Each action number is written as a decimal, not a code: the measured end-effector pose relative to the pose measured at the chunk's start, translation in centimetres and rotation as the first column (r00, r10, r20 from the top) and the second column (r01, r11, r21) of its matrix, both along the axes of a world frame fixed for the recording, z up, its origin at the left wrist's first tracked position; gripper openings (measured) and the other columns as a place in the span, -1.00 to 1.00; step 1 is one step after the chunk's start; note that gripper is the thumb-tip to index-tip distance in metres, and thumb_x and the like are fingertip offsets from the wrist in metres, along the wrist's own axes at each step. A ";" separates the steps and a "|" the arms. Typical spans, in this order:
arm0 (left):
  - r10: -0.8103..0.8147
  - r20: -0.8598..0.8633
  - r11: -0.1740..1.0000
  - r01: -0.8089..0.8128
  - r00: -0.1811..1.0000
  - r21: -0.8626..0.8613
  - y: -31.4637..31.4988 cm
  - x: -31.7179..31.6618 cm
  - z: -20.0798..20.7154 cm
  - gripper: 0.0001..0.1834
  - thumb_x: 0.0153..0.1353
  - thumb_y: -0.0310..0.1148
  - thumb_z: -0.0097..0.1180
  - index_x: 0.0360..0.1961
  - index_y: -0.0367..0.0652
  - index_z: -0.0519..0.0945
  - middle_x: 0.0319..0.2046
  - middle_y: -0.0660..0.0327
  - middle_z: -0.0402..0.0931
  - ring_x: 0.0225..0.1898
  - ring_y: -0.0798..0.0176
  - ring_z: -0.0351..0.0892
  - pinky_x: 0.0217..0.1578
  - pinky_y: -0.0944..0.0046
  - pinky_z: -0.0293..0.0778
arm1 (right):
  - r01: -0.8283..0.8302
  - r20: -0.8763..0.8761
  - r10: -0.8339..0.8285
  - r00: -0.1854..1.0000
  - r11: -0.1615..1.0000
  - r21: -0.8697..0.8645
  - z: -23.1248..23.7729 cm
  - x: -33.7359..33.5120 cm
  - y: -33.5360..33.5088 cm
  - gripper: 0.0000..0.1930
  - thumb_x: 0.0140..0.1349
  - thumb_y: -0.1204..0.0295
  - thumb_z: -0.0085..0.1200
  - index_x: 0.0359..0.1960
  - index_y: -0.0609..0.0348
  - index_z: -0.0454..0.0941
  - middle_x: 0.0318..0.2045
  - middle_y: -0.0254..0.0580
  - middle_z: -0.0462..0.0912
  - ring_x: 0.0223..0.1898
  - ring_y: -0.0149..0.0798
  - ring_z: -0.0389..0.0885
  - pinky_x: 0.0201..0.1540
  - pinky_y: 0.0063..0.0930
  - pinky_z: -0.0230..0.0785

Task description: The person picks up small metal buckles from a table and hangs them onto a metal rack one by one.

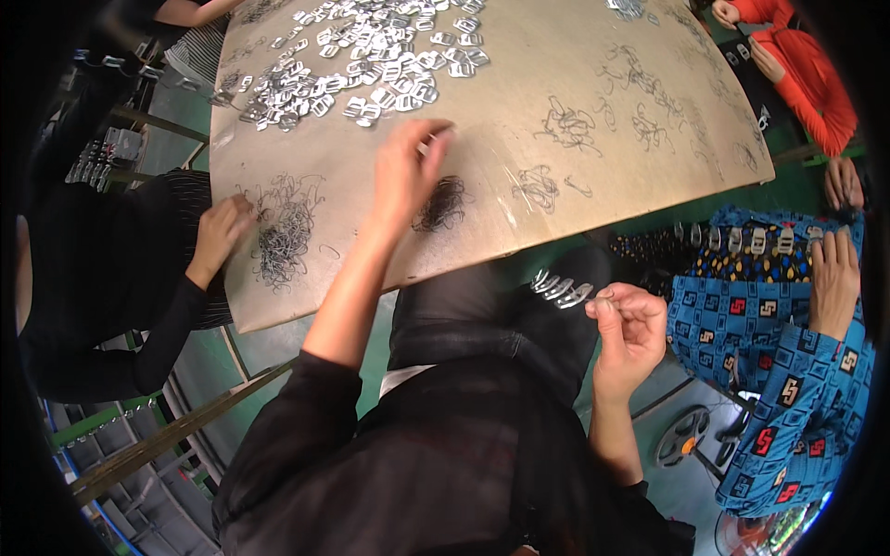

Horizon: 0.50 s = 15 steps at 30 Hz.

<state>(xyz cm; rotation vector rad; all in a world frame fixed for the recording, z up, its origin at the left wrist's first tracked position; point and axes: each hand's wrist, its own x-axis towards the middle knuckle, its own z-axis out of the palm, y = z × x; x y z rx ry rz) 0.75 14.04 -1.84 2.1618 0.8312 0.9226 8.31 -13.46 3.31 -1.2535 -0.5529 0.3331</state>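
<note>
My left hand (406,171) reaches over the table, fingers bent and smeared by motion. Whether it holds anything is unclear. Under its wrist side lies a dark clump of thin wire hooks (441,204). Above my lap, my right hand (630,335) is closed in a pinch at one end of a row of silver metal buckles (561,289). The row points away to the left from my fingertips; what strings the buckles together is too fine to make out. Beyond my left hand spreads a large heap of similar silver buckles (394,69).
The brown-covered table (371,269) carries more wire clumps (567,125) at right and a dense one (286,236) at left. A co-worker's hand (222,233) rests beside that one. A person in a blue patterned sleeve (788,380) sits at right; another wears orange (816,83).
</note>
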 end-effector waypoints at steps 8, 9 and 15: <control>0.311 -0.292 0.922 -0.213 0.905 0.322 9.6 3.2 -3.3 -0.60 -0.06 -0.14 0.33 -0.27 -0.21 0.62 -0.30 0.04 0.55 -0.20 -0.02 0.53 -0.20 0.06 0.44 | -0.021 0.032 0.021 0.999 1.000 -0.002 -0.7 0.1 0.9 -0.80 0.12 0.77 0.04 -0.31 0.27 0.34 -0.27 -0.07 0.51 -0.32 -0.43 0.54 -0.23 -0.60 0.46; 0.269 -0.331 0.946 -0.184 0.905 0.266 10.5 3.4 -3.5 -0.59 -0.08 -0.13 0.34 -0.28 -0.21 0.61 -0.30 0.03 0.56 -0.21 -0.01 0.54 -0.20 0.07 0.44 | -0.026 0.040 0.026 0.999 1.000 -0.015 -0.8 0.2 0.9 -0.81 0.12 0.77 0.05 -0.31 0.27 0.34 -0.27 -0.06 0.51 -0.32 -0.43 0.54 -0.23 -0.60 0.47; 0.023 -0.316 0.990 -0.067 0.948 -0.127 11.3 3.5 -2.1 -0.59 -0.09 -0.33 0.36 -0.25 -0.29 0.51 -0.36 0.08 0.62 -0.30 0.16 0.61 -0.29 0.24 0.47 | -0.054 0.050 0.055 0.997 0.998 -0.023 -1.3 0.4 1.3 -0.81 0.11 0.77 0.05 -0.34 0.26 0.35 -0.28 -0.10 0.53 -0.33 -0.46 0.55 -0.28 -0.64 0.44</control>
